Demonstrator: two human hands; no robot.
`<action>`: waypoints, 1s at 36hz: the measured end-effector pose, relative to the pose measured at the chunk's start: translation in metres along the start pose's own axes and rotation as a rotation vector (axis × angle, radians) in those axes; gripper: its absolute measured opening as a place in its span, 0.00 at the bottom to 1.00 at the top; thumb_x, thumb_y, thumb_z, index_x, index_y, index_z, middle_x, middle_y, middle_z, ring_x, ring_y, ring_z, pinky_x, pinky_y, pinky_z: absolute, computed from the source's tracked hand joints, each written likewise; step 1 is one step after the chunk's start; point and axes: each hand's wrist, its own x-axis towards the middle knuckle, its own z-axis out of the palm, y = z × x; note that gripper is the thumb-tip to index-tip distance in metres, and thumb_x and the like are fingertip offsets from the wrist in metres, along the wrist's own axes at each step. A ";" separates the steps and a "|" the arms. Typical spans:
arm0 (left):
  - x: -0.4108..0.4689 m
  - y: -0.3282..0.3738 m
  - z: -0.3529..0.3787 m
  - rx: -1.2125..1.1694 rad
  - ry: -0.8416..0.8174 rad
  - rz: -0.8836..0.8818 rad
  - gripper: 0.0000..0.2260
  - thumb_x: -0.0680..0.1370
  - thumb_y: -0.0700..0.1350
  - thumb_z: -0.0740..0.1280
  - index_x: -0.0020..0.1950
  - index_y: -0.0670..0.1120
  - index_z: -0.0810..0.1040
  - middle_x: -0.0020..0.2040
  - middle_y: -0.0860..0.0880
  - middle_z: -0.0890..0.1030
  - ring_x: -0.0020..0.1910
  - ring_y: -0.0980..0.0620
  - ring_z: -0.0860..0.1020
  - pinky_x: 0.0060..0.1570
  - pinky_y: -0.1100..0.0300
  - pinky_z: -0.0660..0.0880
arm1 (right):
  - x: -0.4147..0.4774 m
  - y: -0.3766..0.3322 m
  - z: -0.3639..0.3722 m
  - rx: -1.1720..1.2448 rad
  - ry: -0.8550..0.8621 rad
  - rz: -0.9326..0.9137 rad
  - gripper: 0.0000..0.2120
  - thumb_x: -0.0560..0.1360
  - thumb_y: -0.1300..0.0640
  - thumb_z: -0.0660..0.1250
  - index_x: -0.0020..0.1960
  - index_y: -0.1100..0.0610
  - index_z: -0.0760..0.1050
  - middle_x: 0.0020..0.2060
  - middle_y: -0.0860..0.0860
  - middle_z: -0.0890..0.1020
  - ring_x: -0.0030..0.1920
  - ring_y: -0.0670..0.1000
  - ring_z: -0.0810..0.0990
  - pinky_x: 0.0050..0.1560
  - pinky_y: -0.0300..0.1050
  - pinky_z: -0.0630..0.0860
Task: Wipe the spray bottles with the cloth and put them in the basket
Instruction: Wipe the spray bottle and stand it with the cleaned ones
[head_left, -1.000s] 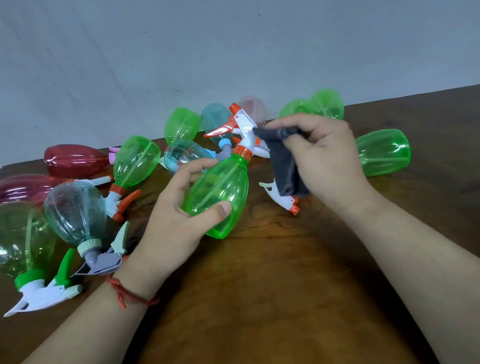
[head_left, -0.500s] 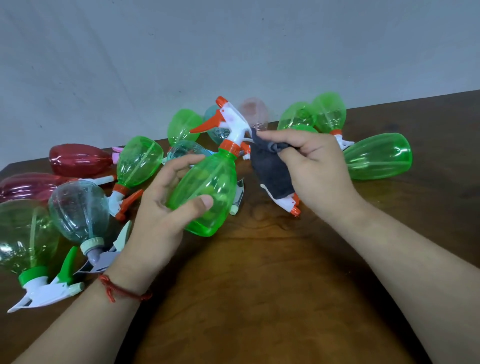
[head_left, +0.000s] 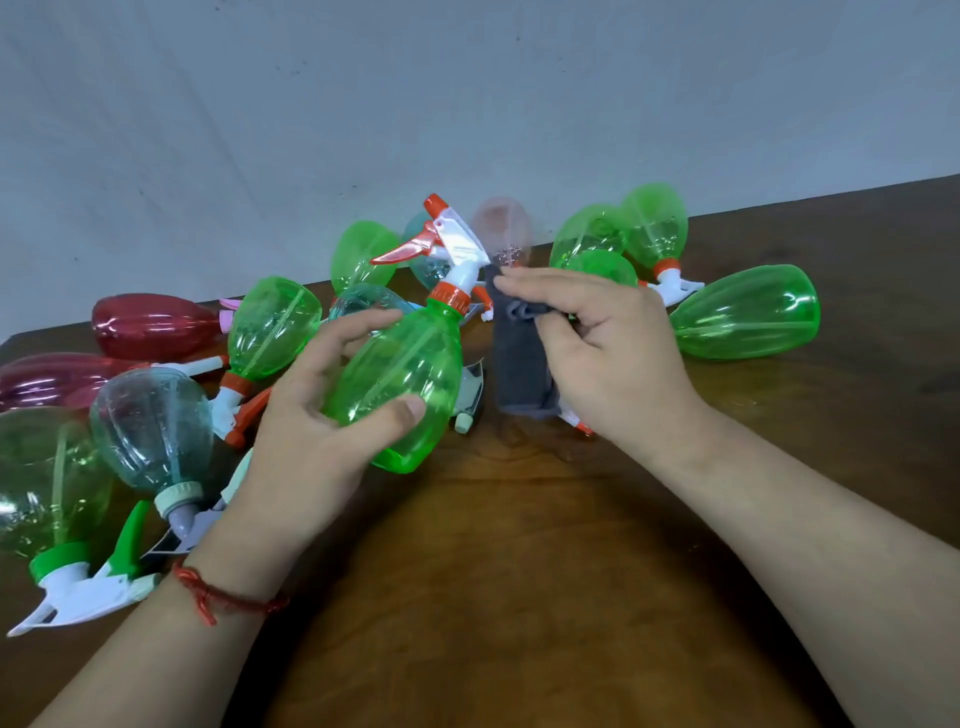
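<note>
The left hand (head_left: 311, 447) grips a green spray bottle (head_left: 400, 384) above the middle of the table (head_left: 519, 597), thumb on its near side and fingers (head_left: 358, 327) curled round the far side. The bottle's long axis runs from the base at 6 o'clock to the orange collar at 12, tipped slightly toward 1, with the sprayer's nozzle aimed at 11 and its trigger lever at 9. At 3 o'clock of the neck the right hand (head_left: 613, 358) pinches a dark grey cloth (head_left: 519, 374) between thumb and fingers, the cloth hanging just beside the bottle, while other spray bottles (head_left: 748, 312) lie scattered from 9 round to 2.
</note>
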 end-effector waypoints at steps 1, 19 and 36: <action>0.001 0.000 0.000 0.053 -0.013 0.017 0.27 0.70 0.49 0.78 0.70 0.54 0.80 0.67 0.48 0.82 0.68 0.41 0.81 0.68 0.31 0.76 | 0.001 0.000 -0.002 -0.003 0.012 0.017 0.21 0.76 0.67 0.62 0.61 0.53 0.87 0.59 0.44 0.87 0.63 0.39 0.82 0.68 0.40 0.77; -0.004 -0.001 0.007 0.464 0.042 0.198 0.30 0.70 0.44 0.82 0.71 0.55 0.80 0.65 0.50 0.79 0.68 0.56 0.78 0.70 0.66 0.70 | -0.007 -0.005 0.007 -0.067 0.011 -0.073 0.23 0.76 0.72 0.61 0.62 0.56 0.86 0.61 0.47 0.86 0.65 0.40 0.81 0.70 0.39 0.74; -0.007 -0.007 0.015 0.600 -0.091 0.307 0.31 0.68 0.43 0.83 0.71 0.51 0.81 0.62 0.51 0.75 0.64 0.55 0.78 0.68 0.67 0.71 | -0.011 -0.014 0.014 0.053 -0.027 -0.117 0.22 0.80 0.73 0.62 0.65 0.57 0.85 0.64 0.46 0.84 0.66 0.40 0.80 0.69 0.38 0.74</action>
